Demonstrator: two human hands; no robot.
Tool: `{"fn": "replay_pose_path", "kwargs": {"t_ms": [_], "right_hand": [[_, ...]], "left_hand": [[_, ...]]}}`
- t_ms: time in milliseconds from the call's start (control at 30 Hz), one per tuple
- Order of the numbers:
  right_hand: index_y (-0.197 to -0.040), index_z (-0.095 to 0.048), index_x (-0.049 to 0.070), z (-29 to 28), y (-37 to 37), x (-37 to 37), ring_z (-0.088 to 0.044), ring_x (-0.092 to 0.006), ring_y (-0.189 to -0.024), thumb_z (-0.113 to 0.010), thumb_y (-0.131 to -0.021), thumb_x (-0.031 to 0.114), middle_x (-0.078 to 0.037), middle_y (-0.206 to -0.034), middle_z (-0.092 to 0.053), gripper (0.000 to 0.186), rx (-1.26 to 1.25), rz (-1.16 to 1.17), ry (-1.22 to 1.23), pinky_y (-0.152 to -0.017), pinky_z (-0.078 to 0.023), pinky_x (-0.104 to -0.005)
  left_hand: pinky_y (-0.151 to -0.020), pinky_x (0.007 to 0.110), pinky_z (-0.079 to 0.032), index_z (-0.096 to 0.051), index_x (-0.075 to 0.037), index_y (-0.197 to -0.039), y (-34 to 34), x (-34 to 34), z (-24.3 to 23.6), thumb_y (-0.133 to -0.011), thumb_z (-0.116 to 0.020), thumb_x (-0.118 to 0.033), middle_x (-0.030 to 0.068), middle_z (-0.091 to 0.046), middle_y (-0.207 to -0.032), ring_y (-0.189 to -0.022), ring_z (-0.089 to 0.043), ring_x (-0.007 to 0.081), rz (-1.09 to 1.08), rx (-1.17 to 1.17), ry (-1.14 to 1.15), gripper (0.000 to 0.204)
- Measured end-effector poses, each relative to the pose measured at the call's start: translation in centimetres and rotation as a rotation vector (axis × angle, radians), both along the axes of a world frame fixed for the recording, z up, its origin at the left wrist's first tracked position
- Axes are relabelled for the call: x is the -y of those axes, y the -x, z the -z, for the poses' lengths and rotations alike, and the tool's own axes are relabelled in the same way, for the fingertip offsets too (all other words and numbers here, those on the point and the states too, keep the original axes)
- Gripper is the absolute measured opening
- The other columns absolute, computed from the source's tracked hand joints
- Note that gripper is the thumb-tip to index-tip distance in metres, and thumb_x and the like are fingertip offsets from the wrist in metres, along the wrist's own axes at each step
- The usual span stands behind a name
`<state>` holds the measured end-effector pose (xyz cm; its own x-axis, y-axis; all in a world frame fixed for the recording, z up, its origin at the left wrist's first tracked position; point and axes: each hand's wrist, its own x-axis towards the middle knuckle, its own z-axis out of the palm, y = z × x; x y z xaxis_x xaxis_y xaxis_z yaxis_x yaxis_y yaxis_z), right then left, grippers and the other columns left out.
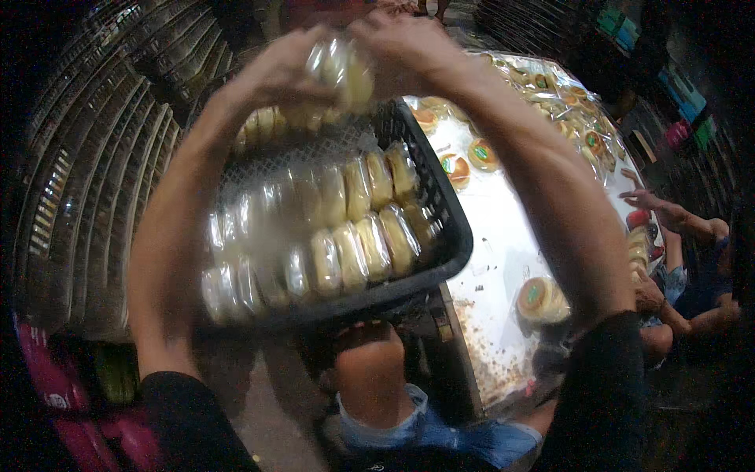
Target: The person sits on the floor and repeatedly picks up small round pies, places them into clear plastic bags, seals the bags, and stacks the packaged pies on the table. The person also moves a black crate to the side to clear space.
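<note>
Both my arms reach forward over a black plastic crate (450,236). Between my hands, above the crate's far part, is a short row of clear-wrapped buns (340,75). My left hand (291,75) is closed against its left side, and my right hand (397,47) is closed at its right end. Motion blurs the fingers of both. Inside the crate, wrapped buns (370,244) stand on edge in rows, with a farther row (263,122) partly hidden under my left hand. The crate's patterned bottom (275,161) shows between rows.
A white-topped table (491,252) to the right bears scattered wrapped buns (544,299) and a pile (582,118) at its far end. Another person's hands (657,208) work at its right edge. Stacked trays (102,173) rise on the left. A bare knee (370,370) shows below the crate.
</note>
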<state>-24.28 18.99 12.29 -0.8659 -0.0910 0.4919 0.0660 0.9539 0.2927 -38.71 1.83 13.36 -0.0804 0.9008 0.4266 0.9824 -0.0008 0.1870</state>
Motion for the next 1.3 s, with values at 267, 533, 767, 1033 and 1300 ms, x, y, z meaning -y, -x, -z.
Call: {"fn": "replay_pose_path", "kwargs": {"t_ms": [267,533,767,1033,1300], "right_hand": [[-0.129,-0.054,0.021,12.3,6.6,-1.7,-0.058,-0.0330,-0.115,-0.078,-0.065,0.035,-0.011,-0.127,-0.058,0.070,0.232,-0.059,0.045,-0.105,-0.026,-0.0638],[-0.135,-0.052,0.019,7.5,-10.5,2.7,-0.034,-0.0379,-0.135,-0.067,-0.080,0.050,-0.016,-0.146,-0.038,0.065,0.124,-0.132,0.410,-0.107,-0.031,-0.0556],[-0.129,-0.052,0.006,11.0,-35.0,7.7,-0.037,-0.0412,-0.132,-0.069,-0.083,0.033,-0.025,-0.144,-0.036,0.056,-0.060,-0.058,0.893,-0.107,-0.034,-0.0487],[-0.129,-0.051,0.005,14.5,-56.4,11.9,-0.039,-0.0386,-0.131,-0.068,-0.086,0.030,-0.022,-0.139,-0.042,0.052,-0.219,0.439,1.271,-0.108,-0.034,-0.0463],[-0.127,-0.054,0.005,17.9,-64.7,13.5,-0.049,-0.0337,-0.124,-0.068,-0.087,0.027,-0.016,-0.135,-0.048,0.047,-0.383,0.765,1.544,-0.104,-0.041,-0.0398]], "left_hand": [[-0.098,0.041,-0.046,-0.050,-0.001,-0.131,4.6,-2.5,11.9,-0.058,-0.086,-0.047,0.0227,-0.058,-0.125,-0.114,-0.058,0.0342,-0.125,0.043,0.436,0.093],[-0.106,0.040,-0.039,-0.042,0.000,-0.138,0.6,-3.8,3.8,-0.063,-0.087,-0.033,0.0253,-0.050,-0.133,-0.126,-0.048,0.0332,-0.248,0.069,0.385,0.093],[-0.103,0.042,-0.041,-0.047,0.003,-0.129,-22.0,-22.0,1.5,-0.074,-0.080,-0.039,0.0218,-0.056,-0.126,-0.119,-0.055,0.0325,0.424,0.028,0.151,0.077],[-0.097,0.049,-0.048,-0.029,-0.008,-0.146,-57.3,-34.0,15.0,-0.056,-0.083,-0.061,0.0205,-0.052,-0.132,-0.120,-0.052,0.0414,0.656,-0.224,0.356,0.118],[-0.085,0.047,-0.055,-0.020,-0.021,-0.150,-67.1,-42.0,24.5,-0.071,-0.077,-0.034,0.0191,-0.038,-0.141,-0.116,-0.054,0.0388,0.689,-0.537,0.273,0.098]]}}
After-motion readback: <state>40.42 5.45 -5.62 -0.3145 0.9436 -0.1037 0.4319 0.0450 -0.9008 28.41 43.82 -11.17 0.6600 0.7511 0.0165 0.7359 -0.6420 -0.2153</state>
